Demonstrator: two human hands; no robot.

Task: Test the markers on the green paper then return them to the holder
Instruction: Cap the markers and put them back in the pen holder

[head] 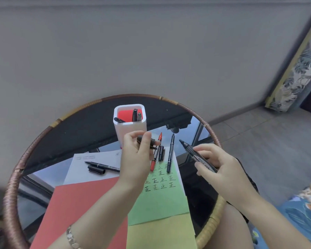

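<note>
Thin black pen [102, 165], loose cap [96, 170] beside it, on white sheet [83, 169]. White holder [128, 124] behind, pens inside. Left hand [136, 159] pinches dark cap [140, 140]. Red marker [156, 154], slim black pen [170, 155] lie on green paper [160, 200] far edge. Right hand [218, 168] grips uncapped black marker [190, 150].

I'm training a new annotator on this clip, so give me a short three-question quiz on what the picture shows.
1. True or false: the black marker held in the right hand is uncapped.
2. What does the left hand pinch? A) an eraser B) a dark cap C) a ruler
3. Which sheet carries the rows of handwritten marks?
Key: 1 true; 2 B; 3 the green paper.
</note>
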